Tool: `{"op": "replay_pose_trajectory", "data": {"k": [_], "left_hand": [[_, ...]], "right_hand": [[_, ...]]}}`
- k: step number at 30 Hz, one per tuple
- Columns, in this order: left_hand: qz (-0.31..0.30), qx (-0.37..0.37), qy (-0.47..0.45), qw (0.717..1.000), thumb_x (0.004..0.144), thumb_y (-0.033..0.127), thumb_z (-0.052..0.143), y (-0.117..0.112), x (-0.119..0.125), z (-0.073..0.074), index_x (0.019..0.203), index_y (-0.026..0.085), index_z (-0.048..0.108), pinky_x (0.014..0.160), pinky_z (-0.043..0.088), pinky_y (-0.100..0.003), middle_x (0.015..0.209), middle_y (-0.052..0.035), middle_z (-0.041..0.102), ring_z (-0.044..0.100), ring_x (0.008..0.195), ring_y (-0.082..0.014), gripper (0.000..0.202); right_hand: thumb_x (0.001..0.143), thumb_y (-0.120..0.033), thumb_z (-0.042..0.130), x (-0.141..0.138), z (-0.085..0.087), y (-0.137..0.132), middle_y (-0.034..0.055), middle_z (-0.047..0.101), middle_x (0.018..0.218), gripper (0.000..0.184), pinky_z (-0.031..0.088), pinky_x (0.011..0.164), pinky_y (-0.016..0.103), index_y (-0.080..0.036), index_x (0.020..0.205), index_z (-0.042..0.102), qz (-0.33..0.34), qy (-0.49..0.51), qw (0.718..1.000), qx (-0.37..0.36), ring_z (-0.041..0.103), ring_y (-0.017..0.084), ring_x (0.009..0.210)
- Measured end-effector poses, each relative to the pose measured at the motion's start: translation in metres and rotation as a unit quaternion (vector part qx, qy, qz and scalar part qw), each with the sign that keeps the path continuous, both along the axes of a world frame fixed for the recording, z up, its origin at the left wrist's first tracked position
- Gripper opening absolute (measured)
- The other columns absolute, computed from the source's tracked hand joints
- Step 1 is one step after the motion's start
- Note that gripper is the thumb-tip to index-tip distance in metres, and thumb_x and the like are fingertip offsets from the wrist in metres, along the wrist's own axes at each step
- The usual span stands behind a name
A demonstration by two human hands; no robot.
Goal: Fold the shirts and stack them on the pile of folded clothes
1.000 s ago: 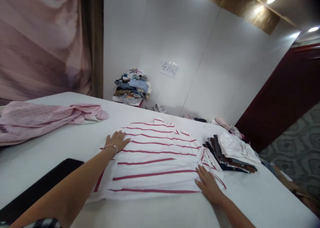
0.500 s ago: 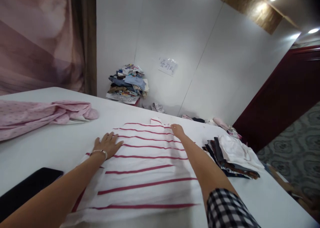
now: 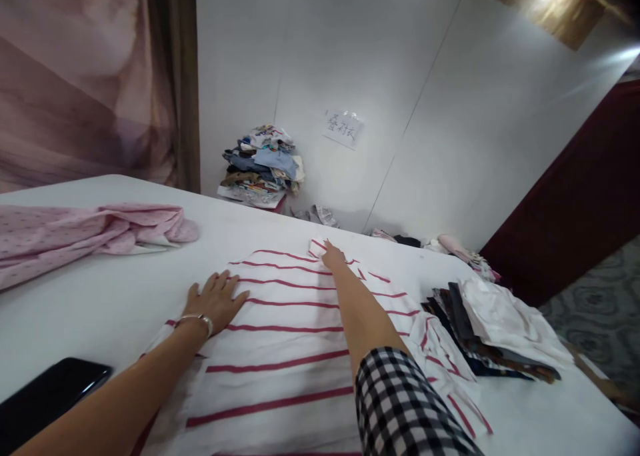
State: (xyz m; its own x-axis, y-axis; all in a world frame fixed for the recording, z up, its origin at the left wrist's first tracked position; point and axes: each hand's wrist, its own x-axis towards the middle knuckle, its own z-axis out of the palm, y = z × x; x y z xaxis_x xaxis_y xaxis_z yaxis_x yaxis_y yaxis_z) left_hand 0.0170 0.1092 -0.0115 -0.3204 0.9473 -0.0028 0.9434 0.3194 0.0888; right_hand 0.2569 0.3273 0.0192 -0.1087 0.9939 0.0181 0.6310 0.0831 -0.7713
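- At the far left of my feed, a flat glossy black slab (image 3: 47, 393) lies on the white bench (image 3: 115, 289), close to the near edge.
- Behind it, a crumpled pale pink dotted garment (image 3: 75, 233) sprawls along the left side of the bench, well apart from the hands.
- The left hand (image 3: 215, 299) rests palm down on the left edge of the shirt, its fingers (image 3: 227, 289) spread open and flat, gripping nothing. I see a thin silver bracelet (image 3: 197, 319) on its wrist.
- The white shirt with red stripes (image 3: 295, 349) lies spread flat in the middle of the bench, under both hands, its collar end pointing away from me.
- Beyond the bench, a mixed pile of clothes (image 3: 263, 166) sits against the white wall.
- The right hand (image 3: 334, 256) reaches to the far end of the shirt and touches the collar area. I cannot tell whether its fingers are pinching the cloth. A black and white checked sleeve (image 3: 400, 409) covers that arm near me.
- A small paper note (image 3: 343, 128) is stuck to the wall above.
- At the right, a stack of folded dark and white clothes (image 3: 500, 329) sits just beside the shirt's right sleeve.
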Motion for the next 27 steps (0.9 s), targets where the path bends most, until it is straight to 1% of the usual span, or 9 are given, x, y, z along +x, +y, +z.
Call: {"op": "replay_pose_trajectory", "data": {"k": [2,5,8,10,13,16,20,24,27], "left_hand": [[-0.002,0.001,-0.002,1.000,0.084,0.055,0.020,0.001,-0.001,0.000,0.143,0.018,0.034,0.109,0.017,-0.058,0.154,-0.0078,0.022,0.016,0.141,-0.0292,0.071],[-0.006,0.007,-0.012,1.000,0.083,0.055,0.021,0.002,-0.002,0.000,0.142,0.017,0.035,0.109,0.017,-0.059,0.154,-0.0082,0.022,0.016,0.141,-0.0302,0.072],[-0.007,0.016,-0.026,1.000,0.082,0.056,0.021,0.004,-0.002,0.000,0.142,0.017,0.036,0.109,0.017,-0.060,0.154,-0.0087,0.022,0.016,0.141,-0.0313,0.073],[-0.007,0.020,-0.034,0.999,0.082,0.056,0.022,0.006,-0.002,0.001,0.142,0.017,0.036,0.109,0.016,-0.061,0.153,-0.0089,0.022,0.015,0.141,-0.0316,0.073],[-0.009,0.018,-0.042,0.999,0.082,0.056,0.022,0.008,-0.002,0.002,0.142,0.017,0.036,0.110,0.015,-0.060,0.153,-0.0092,0.022,0.015,0.141,-0.0316,0.073],[-0.015,0.018,-0.045,0.999,0.083,0.056,0.022,0.009,-0.001,0.005,0.142,0.016,0.035,0.109,0.016,-0.061,0.153,-0.0099,0.022,0.016,0.141,-0.0323,0.073],[-0.019,0.031,-0.045,0.998,0.083,0.056,0.024,0.009,-0.001,0.006,0.141,0.017,0.038,0.108,0.018,-0.061,0.153,-0.0111,0.024,0.017,0.140,-0.0330,0.071],[-0.017,0.020,-0.060,0.998,0.083,0.058,0.026,0.008,-0.004,0.013,0.144,0.013,0.030,0.109,0.019,-0.059,0.152,-0.0128,0.024,0.018,0.140,-0.0322,0.075],[-0.013,0.038,-0.059,0.997,0.085,0.049,0.032,0.009,-0.002,0.026,0.145,0.008,0.022,0.107,0.022,-0.062,0.151,-0.0176,0.024,0.025,0.137,-0.0342,0.073]], "right_hand": [[0.089,-0.033,0.057,0.004,0.008,0.004,0.0077,0.058,0.117,0.033,0.048,0.089,0.044,-0.015,0.116,0.056,-0.029,0.074,0.997,0.005,0.058,0.023,0.104],[0.090,-0.036,0.056,0.024,0.039,0.016,0.0067,0.059,0.112,0.033,0.053,0.080,0.038,-0.014,0.114,0.056,-0.088,0.213,0.973,0.028,0.060,0.020,0.095],[0.091,-0.022,0.051,0.066,0.081,0.024,0.0032,0.063,0.098,0.020,0.055,0.072,0.030,-0.015,0.110,0.054,-0.133,0.358,0.921,0.074,0.062,0.012,0.082],[0.088,-0.012,0.046,0.102,0.104,0.017,-0.0016,0.064,0.085,0.017,0.055,0.072,0.026,-0.017,0.102,0.053,-0.138,0.440,0.881,0.106,0.062,0.009,0.075],[0.077,-0.005,0.050,0.149,0.118,-0.012,-0.0065,0.061,0.068,0.018,0.057,0.076,0.029,-0.020,0.087,0.052,-0.125,0.530,0.828,0.134,0.063,0.009,0.070],[0.068,0.000,0.054,0.178,0.107,-0.054,-0.0095,0.059,0.060,0.023,0.056,0.082,0.034,-0.021,0.076,0.050,-0.107,0.587,0.791,0.134,0.063,0.009,0.065],[0.068,-0.002,0.059,0.197,0.073,-0.115,-0.0081,0.062,0.059,0.020,0.055,0.088,0.040,-0.020,0.069,0.050,-0.089,0.627,0.766,0.110,0.064,0.011,0.065],[0.073,-0.013,0.065,0.214,0.038,-0.172,-0.0037,0.067,0.064,0.012,0.055,0.088,0.041,-0.020,0.068,0.056,-0.080,0.654,0.752,0.018,0.065,0.013,0.065],[0.076,-0.022,0.066,0.228,0.020,-0.203,-0.0024,0.070,0.071,0.005,0.055,0.086,0.042,-0.021,0.076,0.062,-0.087,0.656,0.749,-0.047,0.067,0.014,0.069]]}}
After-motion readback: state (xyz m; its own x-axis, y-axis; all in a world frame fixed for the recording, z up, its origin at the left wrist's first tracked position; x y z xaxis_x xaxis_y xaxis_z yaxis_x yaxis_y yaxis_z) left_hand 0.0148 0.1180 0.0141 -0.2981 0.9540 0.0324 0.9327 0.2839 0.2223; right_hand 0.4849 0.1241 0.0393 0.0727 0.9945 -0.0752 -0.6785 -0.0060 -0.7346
